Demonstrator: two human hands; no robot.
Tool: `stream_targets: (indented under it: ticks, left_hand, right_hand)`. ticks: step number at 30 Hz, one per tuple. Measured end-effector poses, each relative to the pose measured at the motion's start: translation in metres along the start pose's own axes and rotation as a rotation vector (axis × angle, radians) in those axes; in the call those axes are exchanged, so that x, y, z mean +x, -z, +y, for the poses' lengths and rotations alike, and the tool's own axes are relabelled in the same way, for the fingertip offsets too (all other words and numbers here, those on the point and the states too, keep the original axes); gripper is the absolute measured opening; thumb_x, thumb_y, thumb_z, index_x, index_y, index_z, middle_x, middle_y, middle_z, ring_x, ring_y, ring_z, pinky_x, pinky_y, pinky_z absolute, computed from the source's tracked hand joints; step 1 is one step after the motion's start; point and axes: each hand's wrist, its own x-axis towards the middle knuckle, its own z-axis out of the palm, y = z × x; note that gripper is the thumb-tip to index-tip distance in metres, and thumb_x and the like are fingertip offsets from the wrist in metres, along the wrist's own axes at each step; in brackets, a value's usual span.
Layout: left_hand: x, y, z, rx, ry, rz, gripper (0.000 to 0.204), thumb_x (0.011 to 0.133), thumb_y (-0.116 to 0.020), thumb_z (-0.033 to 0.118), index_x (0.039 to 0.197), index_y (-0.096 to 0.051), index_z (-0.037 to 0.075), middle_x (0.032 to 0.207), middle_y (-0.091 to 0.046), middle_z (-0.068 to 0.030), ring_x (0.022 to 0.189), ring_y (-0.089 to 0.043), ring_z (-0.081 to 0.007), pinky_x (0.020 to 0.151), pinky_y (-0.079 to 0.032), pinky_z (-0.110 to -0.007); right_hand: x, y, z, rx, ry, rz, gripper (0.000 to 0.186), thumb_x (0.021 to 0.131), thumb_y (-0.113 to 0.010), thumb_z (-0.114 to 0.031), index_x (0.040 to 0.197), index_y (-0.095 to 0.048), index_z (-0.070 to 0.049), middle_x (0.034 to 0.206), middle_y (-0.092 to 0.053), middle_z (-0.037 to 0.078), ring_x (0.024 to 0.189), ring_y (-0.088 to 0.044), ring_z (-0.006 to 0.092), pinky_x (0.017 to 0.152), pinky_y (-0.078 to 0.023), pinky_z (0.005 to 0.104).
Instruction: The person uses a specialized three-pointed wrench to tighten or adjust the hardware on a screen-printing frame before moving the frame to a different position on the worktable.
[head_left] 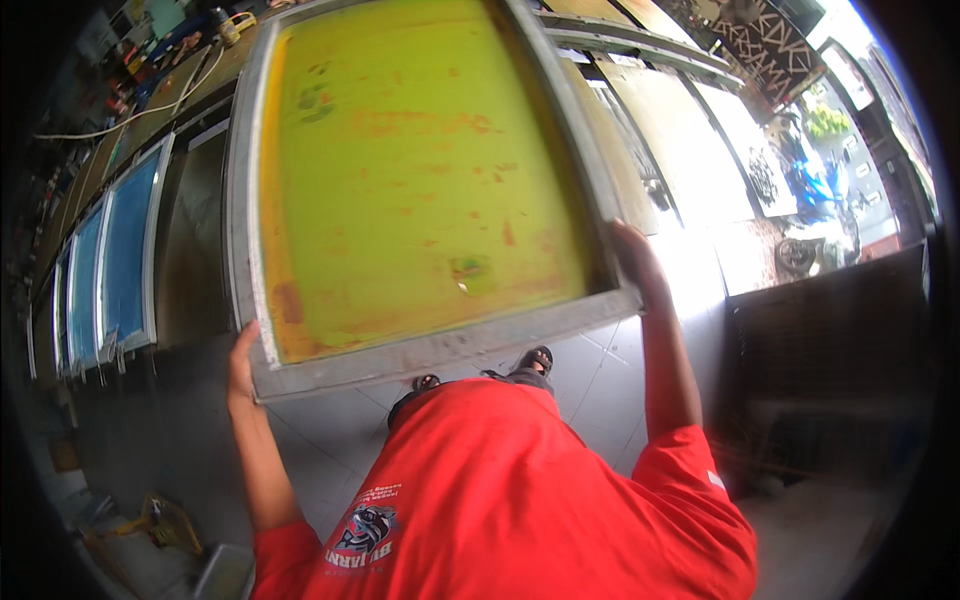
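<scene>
A large screen printing frame (430,345) with grey metal sides is held up in front of me. Its stretched yellow-green mesh (420,190) carries reddish smears and a small torn-looking spot near the close edge. My left hand (242,365) grips the frame's near left corner, thumb on the side bar and the other fingers hidden behind it. Around the right side bar, close to the near right corner, my right hand (640,265) is wrapped. Both arms reach forward, and the frame tilts slightly, its right corner farther from me.
Blue-meshed frames (130,250) stand at the left beside a long workbench. Pale boards (680,140) lie along the bench on the right. A bottle (226,27) and a cable (165,105) are at the far left. A blue motorcycle (815,185) stands outside; grey tiles (590,375) cover the floor.
</scene>
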Motion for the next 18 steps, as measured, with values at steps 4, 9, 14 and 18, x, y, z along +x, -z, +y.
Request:
stream_targets:
  ticks: [4,9,14,18]
  left_hand:
    - [-0.012,-0.089,-0.04,0.042,-0.03,0.0,0.04,0.082,-0.056,0.025,0.111,-0.053,-0.002,0.102,-0.059,-0.0092,0.091,-0.057,-0.0175,0.079,-0.044,-0.028]
    - [-0.017,-0.206,-0.099,0.033,-0.015,-0.06,0.04,0.08,-0.057,0.027,0.107,-0.055,-0.002,0.096,-0.061,-0.009,0.082,-0.059,-0.0158,0.072,-0.046,-0.027]
    - [-0.005,-0.266,-0.154,0.118,0.024,-0.101,0.043,0.08,-0.057,0.029,0.109,-0.054,-0.002,0.098,-0.059,-0.009,0.086,-0.058,-0.0159,0.075,-0.045,-0.028]
    - [0.005,-0.29,-0.188,0.149,0.039,-0.116,0.043,0.08,-0.057,0.029,0.111,-0.054,-0.002,0.101,-0.059,-0.0094,0.09,-0.057,-0.016,0.078,-0.044,-0.028]
  right_hand:
    - [0.006,0.11,-0.023,-0.132,0.158,-0.046,0.024,0.092,-0.044,-0.024,0.091,-0.057,-0.004,0.075,-0.056,0.001,0.066,-0.053,0.0118,0.063,-0.044,0.0261]
    - [0.022,0.237,-0.071,-0.57,0.237,0.032,0.024,0.092,-0.045,-0.024,0.09,-0.059,-0.005,0.077,-0.056,-0.002,0.067,-0.051,0.0075,0.062,-0.041,0.0229]
    - [0.052,0.338,-0.073,-0.414,0.201,-0.023,0.024,0.092,-0.045,-0.026,0.088,-0.059,-0.007,0.076,-0.053,-0.005,0.068,-0.047,0.0052,0.062,-0.038,0.022]
    - [0.078,0.386,-0.066,-0.522,0.229,-0.027,0.026,0.091,-0.045,-0.027,0.092,-0.059,-0.005,0.078,-0.053,-0.004,0.07,-0.047,0.0054,0.065,-0.037,0.0211]
